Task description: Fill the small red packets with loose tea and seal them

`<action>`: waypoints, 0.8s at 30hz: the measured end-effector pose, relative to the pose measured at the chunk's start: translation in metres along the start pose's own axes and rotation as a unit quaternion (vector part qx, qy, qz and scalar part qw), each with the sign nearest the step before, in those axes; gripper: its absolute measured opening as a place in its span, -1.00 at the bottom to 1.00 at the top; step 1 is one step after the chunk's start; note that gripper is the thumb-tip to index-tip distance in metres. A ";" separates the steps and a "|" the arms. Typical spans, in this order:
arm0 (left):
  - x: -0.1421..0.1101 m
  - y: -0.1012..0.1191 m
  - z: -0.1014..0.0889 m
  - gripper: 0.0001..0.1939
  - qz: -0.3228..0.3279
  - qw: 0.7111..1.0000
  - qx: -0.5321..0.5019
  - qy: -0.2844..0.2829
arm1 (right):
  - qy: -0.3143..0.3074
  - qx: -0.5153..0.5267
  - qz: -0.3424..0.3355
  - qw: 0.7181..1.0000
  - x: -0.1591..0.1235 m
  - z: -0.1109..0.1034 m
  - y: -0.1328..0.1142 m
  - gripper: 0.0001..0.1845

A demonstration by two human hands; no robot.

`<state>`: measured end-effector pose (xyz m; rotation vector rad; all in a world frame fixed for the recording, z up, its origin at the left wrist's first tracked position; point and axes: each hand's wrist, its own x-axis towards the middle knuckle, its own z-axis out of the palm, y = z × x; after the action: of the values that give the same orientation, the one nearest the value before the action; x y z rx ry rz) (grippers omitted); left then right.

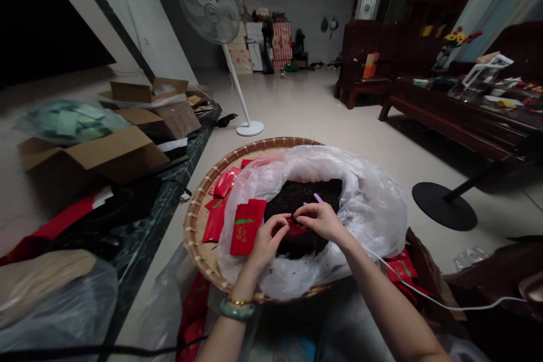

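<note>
guiding from afar, i judge fine fingertip picking underway: left hand (271, 235) and right hand (319, 220) nearly meet, gripping or not i cannot tell, above loose black crumbly material (289, 198) inside translucent white plastic (375, 209); next calls for a light, steady pinch.

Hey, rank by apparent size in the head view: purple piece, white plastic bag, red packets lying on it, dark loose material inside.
Largest to smallest:
1. White plastic bag
2. Dark loose material, partly hidden
3. Red packets
4. Purple piece
</note>
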<state>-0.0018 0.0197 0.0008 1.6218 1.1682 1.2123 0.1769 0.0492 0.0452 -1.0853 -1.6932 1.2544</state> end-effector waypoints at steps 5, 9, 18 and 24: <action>0.001 0.009 -0.005 -0.87 -0.048 0.992 -0.089 -0.071 | -0.012 -0.005 -0.023 1.000 0.001 0.000 -0.005 -0.86; 0.001 0.009 -0.008 -0.88 -0.059 0.989 -0.099 -0.092 | 0.002 -0.018 -0.028 0.999 0.002 0.002 -0.003 -0.86; 0.000 0.003 -0.006 -0.87 -0.061 0.990 -0.107 -0.070 | -0.013 -0.108 -0.095 0.990 -0.005 0.006 0.003 -0.85; 0.001 0.004 -0.006 -0.85 -0.060 0.995 -0.079 -0.020 | -0.002 -0.138 -0.132 0.981 -0.012 0.006 -0.007 -0.83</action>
<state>-0.0064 0.0200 0.0059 1.4320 1.0996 1.1612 0.1748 0.0346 0.0500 -0.9724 -1.9836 0.8729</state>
